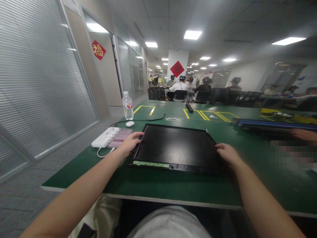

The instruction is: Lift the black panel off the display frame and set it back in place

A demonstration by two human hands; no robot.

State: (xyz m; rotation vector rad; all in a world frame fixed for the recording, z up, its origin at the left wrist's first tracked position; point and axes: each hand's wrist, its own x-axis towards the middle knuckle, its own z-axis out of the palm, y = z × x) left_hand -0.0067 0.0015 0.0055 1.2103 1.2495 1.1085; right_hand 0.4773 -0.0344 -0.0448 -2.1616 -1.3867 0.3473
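Observation:
A black flat display panel [177, 143] lies on the green table in front of me, with a green circuit strip [151, 164] showing along its near left edge. My left hand [131, 143] grips the panel's left edge, fingers closed on the frame. On the opposite side, my right hand [227, 152] is closed on the right edge, its thumb near the top face. The fingers under the frame are hidden on both sides.
Left of the panel are a white power bank [101, 138] with a cable, a phone [120, 137], a white earbud case [130, 124] and a water bottle [127, 105]. A black strip [189, 107] lies farther back. At right, another person's hand [303, 135] is beside a blue-edged panel [272, 125].

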